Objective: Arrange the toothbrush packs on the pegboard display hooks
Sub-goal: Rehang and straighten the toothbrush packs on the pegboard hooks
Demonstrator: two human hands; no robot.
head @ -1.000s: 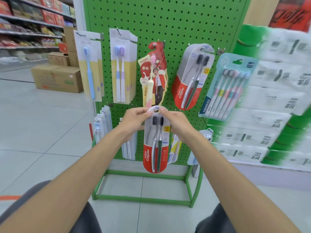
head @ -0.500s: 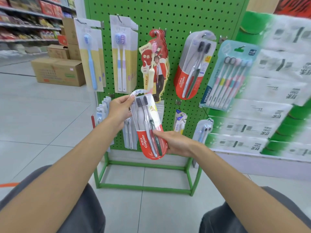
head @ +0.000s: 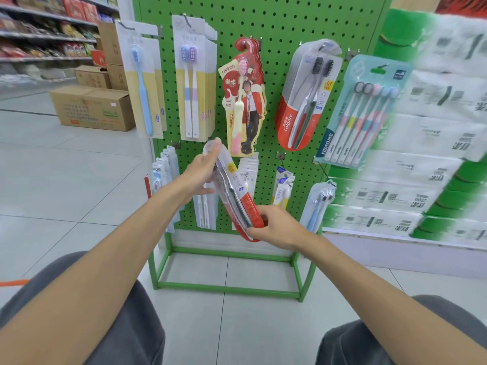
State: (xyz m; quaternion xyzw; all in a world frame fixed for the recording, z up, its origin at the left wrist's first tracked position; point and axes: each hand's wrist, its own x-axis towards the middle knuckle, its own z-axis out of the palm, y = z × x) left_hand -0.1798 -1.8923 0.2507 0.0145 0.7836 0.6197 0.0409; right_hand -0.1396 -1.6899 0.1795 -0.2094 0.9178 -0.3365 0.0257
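Fingers [head: 216, 146] of the left hand [head: 201, 171] run straight along the clear hang end of the loose Colgate pack [head: 237, 191], thumb aimed at its edge. It reads as flat support, not a pinch, though blister glare makes that hard to call. Right hand [head: 275, 227] has its fingers curled round the red bottom end, a firm grasp. Pack is tilted, hang end at 11 o'clock and red end at 5 o'clock, held out in front of the lower row of the pegboard [head: 276, 22] and on no hook. Progress, my read: mostly done. Top row is loaded across: blue single-brush pack [head: 142, 83] towards 9 o'clock, lilac twin pack [head: 192, 83], canban pack [head: 245, 101] at 12, hung Colgate stack [head: 305, 98], teal five-brush pack [head: 361, 111] towards 3 o'clock. Lower row also carries stock: slim packs [head: 163, 175] far left, white packs [head: 247, 167] right behind the held one, a small yellow-white pack [head: 283, 188], and a clear blister pack [head: 321, 204] at 4 o'clock. Left to do: at least this one pack. The matching stack sits at 1 o'clock from it, so that hook is the likely target. Left fingertips cover the hang end, so the pack needs turning upright and the hole cleared before it meets a hook tip.
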